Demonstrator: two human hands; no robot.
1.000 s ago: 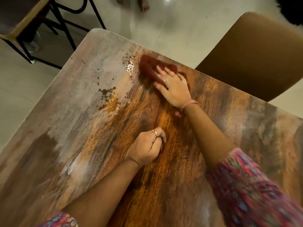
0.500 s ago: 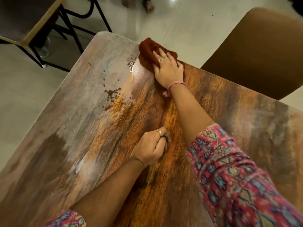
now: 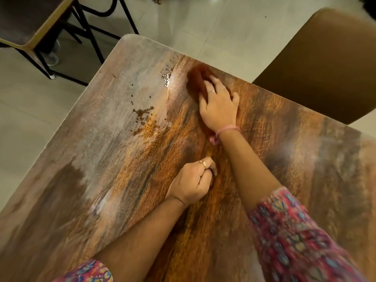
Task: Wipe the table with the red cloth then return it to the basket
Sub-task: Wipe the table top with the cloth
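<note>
The red cloth lies bunched on the wooden table near its far edge. My right hand presses on it with fingers laid flat over the fabric; most of the cloth is under the hand and blurred. My left hand rests on the table's middle as a loose fist, fingers curled, holding nothing. Brown spill spots and a patch of droplets sit left of the cloth. No basket is in view.
A brown padded chair stands against the table's far right edge. Another table with black metal legs stands at the upper left on the pale tiled floor.
My right hand pushed the cloth up to the table's far edge, then drew it back toward me and slightly right. The left fist stayed where it was.
</note>
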